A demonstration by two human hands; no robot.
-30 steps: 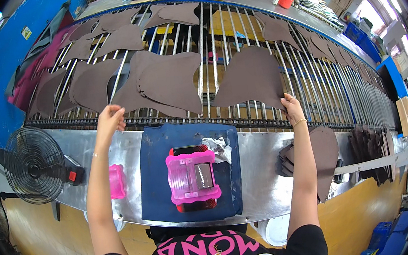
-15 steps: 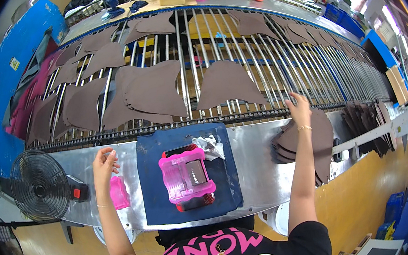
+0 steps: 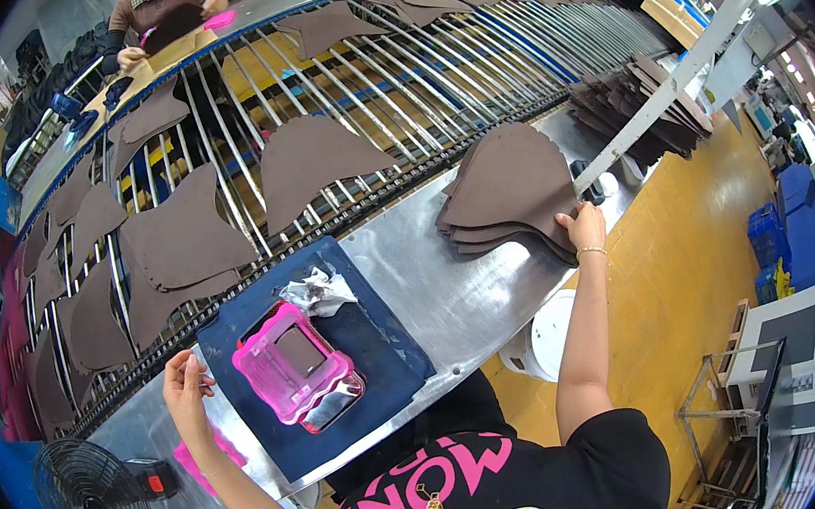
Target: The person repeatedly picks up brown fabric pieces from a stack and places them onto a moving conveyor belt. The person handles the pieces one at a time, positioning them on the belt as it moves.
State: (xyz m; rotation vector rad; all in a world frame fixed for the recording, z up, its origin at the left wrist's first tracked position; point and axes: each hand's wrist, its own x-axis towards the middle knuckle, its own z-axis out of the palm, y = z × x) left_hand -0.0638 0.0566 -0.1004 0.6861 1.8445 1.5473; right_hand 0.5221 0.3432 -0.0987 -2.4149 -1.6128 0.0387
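Observation:
My right hand (image 3: 585,228) pinches the near right edge of a stack of brown cut pieces (image 3: 511,178) on the metal bench. How many layers lie between its fingers is too small to tell. My left hand (image 3: 187,384), fingers loosely bent and apart, hovers empty by the left edge of a dark blue mat (image 3: 376,333). On that mat rests a pink plastic frame (image 3: 269,361) with a dark rectangular window, over a red and black base. A crumpled white cloth (image 3: 319,292) lies just beyond it.
Beyond the metal bench (image 3: 445,321), a roller conveyor (image 3: 329,92) carries more brown pieces. A black fan (image 3: 94,499) and a pink piece (image 3: 200,461) sit at left. A pale metal arm (image 3: 674,78) crosses near another brown stack (image 3: 628,114). A person (image 3: 160,6) works across the conveyor.
The view has turned to the right. My right hand has moved from above the conveyor's near edge to the stack's near edge and closed there. My left hand stays raised and empty.

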